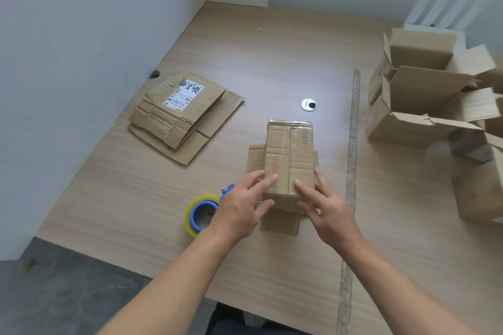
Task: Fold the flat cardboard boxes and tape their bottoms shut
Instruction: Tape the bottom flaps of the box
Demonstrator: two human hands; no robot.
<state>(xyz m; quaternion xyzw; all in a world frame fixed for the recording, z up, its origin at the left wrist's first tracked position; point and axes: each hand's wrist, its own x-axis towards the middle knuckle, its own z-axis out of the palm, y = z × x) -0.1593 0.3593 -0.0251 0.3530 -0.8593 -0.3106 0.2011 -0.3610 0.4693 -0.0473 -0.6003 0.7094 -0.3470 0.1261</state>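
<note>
**A:** Head view, nearest first: what are the two hands doing?

**B:** Both lie on the near end of the small box (pixel 289 155). The left hand (pixel 239 211) and right hand (pixel 328 211) have straight, spread fingers pressing down on the cardboard, one on each side of the centre seam. Neither grips anything. I'd say they press there to hold the two bottom flaps level and closed.

**A:** Where does the box sit?

**B:** It is mid-table (pixel 272 275), turned bottom-up, with its other flaps splayed flat beneath it. That puts the seam on top, within reach of tape. I can't tell whether tape already covers the seam.

**A:** And the tape?

**B:** The tape roll (pixel 202 214), on its blue holder, lies just beside the left hand, probably so it is a short grab away.

**A:** What is farther out?

**B:** A stack of flat boxes (pixel 185 114) waits to the left, well apart. A round metal grommet (pixel 309 105) sits beyond the box. At the right edge stand the erected boxes (pixel 419 106), flaps up, which look like finished work set out of the way.
</note>
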